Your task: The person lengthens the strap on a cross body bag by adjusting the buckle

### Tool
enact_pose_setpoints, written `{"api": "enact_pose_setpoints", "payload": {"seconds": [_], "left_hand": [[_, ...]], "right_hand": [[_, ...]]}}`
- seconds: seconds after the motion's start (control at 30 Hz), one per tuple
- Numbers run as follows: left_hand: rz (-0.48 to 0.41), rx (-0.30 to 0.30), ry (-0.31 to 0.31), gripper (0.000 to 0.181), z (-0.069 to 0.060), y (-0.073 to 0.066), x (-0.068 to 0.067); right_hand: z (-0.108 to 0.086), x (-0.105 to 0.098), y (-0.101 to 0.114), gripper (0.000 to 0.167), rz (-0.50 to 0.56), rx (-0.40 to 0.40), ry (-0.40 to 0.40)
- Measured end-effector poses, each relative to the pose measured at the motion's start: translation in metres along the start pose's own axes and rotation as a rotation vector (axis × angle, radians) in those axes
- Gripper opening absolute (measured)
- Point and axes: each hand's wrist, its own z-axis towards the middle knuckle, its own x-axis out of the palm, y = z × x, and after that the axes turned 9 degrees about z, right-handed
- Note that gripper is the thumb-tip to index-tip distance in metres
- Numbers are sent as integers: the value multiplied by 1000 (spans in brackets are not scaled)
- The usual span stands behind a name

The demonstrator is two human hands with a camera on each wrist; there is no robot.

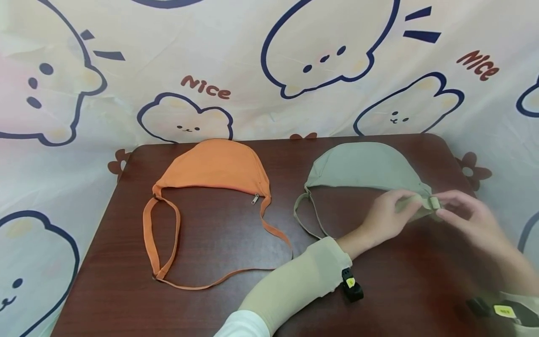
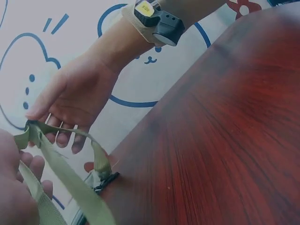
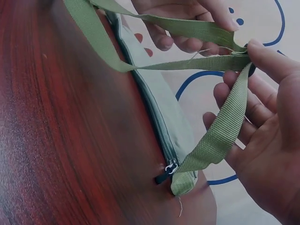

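A sage-green bag [image 1: 364,166] lies on the table's right half, its strap [image 1: 309,213] looping down at its left end. Beside its right end, my left hand [image 1: 385,217] and right hand [image 1: 480,224] pinch the green strap close together. In the right wrist view, the strap [image 3: 220,126] folds through a dark slider at the right hand's [image 3: 274,131] thumb and fingertips; the left hand [image 3: 194,21] holds the strap just beyond. From the left wrist, the left hand [image 2: 18,183] is at the lower left and the right hand [image 2: 86,89] faces it, the strap [image 2: 70,180] hanging between.
An orange bag [image 1: 219,164] lies on the left half of the brown table [image 1: 202,313], its strap [image 1: 149,234] spread toward the front and middle. A silver zipper pull [image 1: 255,199] hangs at its right end. Behind the table is a printed cloth [image 1: 248,56].
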Motion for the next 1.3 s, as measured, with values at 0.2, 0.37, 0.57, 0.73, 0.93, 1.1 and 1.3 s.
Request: {"api": "enact_pose_setpoints", "payload": {"seconds": [0.2,0.37,0.57,0.73,0.93,1.1,1.3], "left_hand": [[-22,-12,30,31,2,2,1],[23,-17,55,29,2,3,3],[68,22,22,31,3,2,3],[78,31,19,31,3,2,2],[62,6,41,35,5,-1,1],[88,-24,57,44,4,-3,1],[163,-45,43,40,0,-3,1]], "right_hand": [[3,-1,-2,34,100,-38,14],[4,0,0,32,154,-58,2],[5,1,3,32,107,-51,4],[6,2,4,31,110,-54,15],[9,4,0,31,197,-91,77],[9,3,-6,35,379,-145,100],[5,1,-8,38,482,-139,105]]}}
